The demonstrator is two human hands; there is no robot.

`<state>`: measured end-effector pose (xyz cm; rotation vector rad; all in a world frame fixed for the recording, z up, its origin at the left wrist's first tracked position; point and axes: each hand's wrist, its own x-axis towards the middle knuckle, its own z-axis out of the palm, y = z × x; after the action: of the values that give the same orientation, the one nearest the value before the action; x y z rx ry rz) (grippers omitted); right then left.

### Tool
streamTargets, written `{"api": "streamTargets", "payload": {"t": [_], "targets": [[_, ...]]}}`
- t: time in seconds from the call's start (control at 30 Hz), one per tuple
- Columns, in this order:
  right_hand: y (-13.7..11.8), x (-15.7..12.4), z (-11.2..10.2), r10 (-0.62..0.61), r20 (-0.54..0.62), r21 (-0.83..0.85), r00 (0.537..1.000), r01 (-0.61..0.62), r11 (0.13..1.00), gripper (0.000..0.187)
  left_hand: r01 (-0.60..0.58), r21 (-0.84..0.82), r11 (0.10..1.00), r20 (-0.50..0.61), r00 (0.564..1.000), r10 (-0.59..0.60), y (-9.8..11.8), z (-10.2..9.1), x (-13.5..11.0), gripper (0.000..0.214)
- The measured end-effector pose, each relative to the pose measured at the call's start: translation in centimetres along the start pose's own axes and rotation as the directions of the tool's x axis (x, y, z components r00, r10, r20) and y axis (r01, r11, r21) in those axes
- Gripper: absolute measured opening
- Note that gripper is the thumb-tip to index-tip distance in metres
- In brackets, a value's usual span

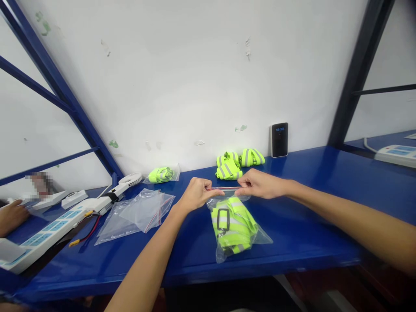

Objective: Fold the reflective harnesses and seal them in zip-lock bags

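A clear zip-lock bag (264, 236) hangs over the front part of the blue table, with a folded neon-yellow reflective strap (238, 225) inside. A black buckle (223, 219) shows through the plastic. My left hand (197, 193) pinches the left end of the bag's red-lined top edge between thumb and fingers. At the opposite end of that edge, my right hand (256, 183) grips it the same way. The edge is stretched straight between both hands. Behind my right hand lie several rolled reflective straps (229, 167) without bags.
Flat empty zip-lock bags (139, 212) lie left on the blue table (302, 216). Behind them are a bagged strap (161, 174) and a white fan (131, 178). A power strip (48, 229) and red-black cable (92, 229) run along the left. Another person's hand (13, 216) is far left. A clock device (279, 139) leans on the wall.
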<state>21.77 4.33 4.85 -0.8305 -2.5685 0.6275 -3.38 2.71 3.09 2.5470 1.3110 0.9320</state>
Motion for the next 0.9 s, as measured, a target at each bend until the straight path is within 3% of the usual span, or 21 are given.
{"api": "streamTargets", "payload": {"t": [0.17, 0.27, 0.37, 0.5, 0.57, 0.73, 0.9], "targets": [[-1.1, -0.2, -0.1, -0.034, 0.051, -0.058, 0.998, 0.037, 0.998, 0.05, -0.118, 0.045, 0.992, 0.046, 0.992, 0.116, 0.9, -0.8, -1.5, 0.053], [-1.7, 0.0, 0.1, -0.076, 0.114, -0.081, 0.991, 0.086, 0.993, 0.049, -0.143, 0.125, 0.982, 0.075, 0.988, 0.134, 0.4, -0.9, -2.2, 0.054], [-2.6, 0.4, 0.1, -0.113, 0.155, -0.116, 0.981, 0.132, 0.984, 0.048, -0.101, 0.139, 0.985, 0.072, 0.993, 0.092, -0.7, -1.2, -2.2, 0.058], [-4.4, 1.2, -0.5, -0.173, 0.137, -0.112, 0.975, 0.188, 0.976, 0.041, 0.008, 0.112, 0.994, -0.024, 1.0, -0.005, -1.8, -2.6, -1.8, 0.06], [-5.5, 1.6, -0.9, -0.21, 0.152, -0.034, 0.966, 0.218, 0.975, 0.036, 0.03, 0.129, 0.991, -0.036, 0.999, -0.026, -1.8, -3.7, -1.7, 0.059], [-7.5, 3.3, -1.1, -0.249, 0.19, 0.377, 0.95, 0.164, 0.912, 0.033, 0.003, 0.252, 0.968, -0.021, 1.0, 0.002, -1.1, -7.2, -2.3, 0.057], [-8.2, 6.2, -1.0, -0.244, 0.097, 0.448, 0.965, 0.177, 0.876, 0.042, 0.003, 0.306, 0.952, -0.157, 0.986, 0.048, -1.1, -11.5, -3.1, 0.043]]}}
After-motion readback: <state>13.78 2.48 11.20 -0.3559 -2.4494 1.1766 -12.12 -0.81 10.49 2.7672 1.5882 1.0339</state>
